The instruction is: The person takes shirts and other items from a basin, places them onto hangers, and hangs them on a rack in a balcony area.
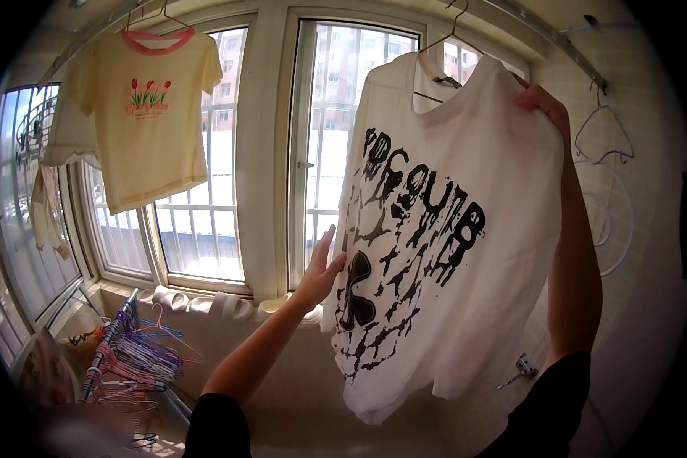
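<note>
A white T-shirt (pixel 509 229) with black printed lettering and a dark bow-shaped print hangs before me on a thin metal hanger (pixel 455 28). My right hand (pixel 544 106) grips the shirt at its right shoulder, some of its fingers hidden behind the cloth. Beside the shirt's left edge is my left hand (pixel 319 277), fingers pointing up and thumb apart. It holds nothing, and whether it touches the fabric I cannot tell.
A yellow T-shirt (pixel 149 143) hangs at left from a ceiling rail (pixel 86 43). Several pale shoes (pixel 229 306) line the ledge under barred windows. Many hangers (pixel 149 349) crowd a rack at lower left. An unused hanger (pixel 604 134) hangs at right, near a wall tap (pixel 526 365).
</note>
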Demonstrator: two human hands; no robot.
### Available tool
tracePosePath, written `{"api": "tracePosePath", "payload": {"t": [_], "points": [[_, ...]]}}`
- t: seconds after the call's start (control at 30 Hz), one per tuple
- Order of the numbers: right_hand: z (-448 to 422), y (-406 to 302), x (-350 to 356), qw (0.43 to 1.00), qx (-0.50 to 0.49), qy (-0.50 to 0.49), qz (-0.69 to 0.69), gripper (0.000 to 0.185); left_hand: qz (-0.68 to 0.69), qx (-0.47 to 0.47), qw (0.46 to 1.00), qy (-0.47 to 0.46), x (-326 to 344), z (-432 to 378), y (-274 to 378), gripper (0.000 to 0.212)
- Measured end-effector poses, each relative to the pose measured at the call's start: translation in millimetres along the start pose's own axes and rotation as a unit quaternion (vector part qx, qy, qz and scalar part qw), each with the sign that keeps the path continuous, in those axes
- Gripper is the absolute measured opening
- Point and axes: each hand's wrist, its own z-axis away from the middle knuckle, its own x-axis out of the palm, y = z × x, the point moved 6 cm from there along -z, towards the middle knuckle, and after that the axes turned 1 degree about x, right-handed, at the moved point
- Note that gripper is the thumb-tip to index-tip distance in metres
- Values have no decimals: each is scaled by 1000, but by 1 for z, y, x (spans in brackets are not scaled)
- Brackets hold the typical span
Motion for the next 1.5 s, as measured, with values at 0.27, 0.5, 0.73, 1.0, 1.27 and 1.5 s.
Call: {"api": "tracePosePath", "payload": {"t": [0.27, 0.5, 0.73, 1.0, 1.27, 1.5], "points": [[-57, -43, -1, 980, -122, 90, 127, 12, 164, -29, 982, -86, 30, -7, -11, 70], [-115, -51, -5, 962, -152, 62, 217, 12, 114, 30, 988, -100, 58, -38, -3, 71], [-131, -47, -19, 952, -173, 46, 248, 15, 81, 45, 991, -98, 74, -68, -14, 70], [-152, -49, -28, 891, -277, -8, 360, 15, 50, 78, 993, -79, 93, -89, -27, 67], [-153, -35, -40, 902, -252, 13, 350, 16, 55, 55, 995, -60, 97, -90, -54, 66], [-123, -44, -49, 908, -238, 54, 339, 21, 62, 104, 991, -49, 100, -81, -53, 66]]}}
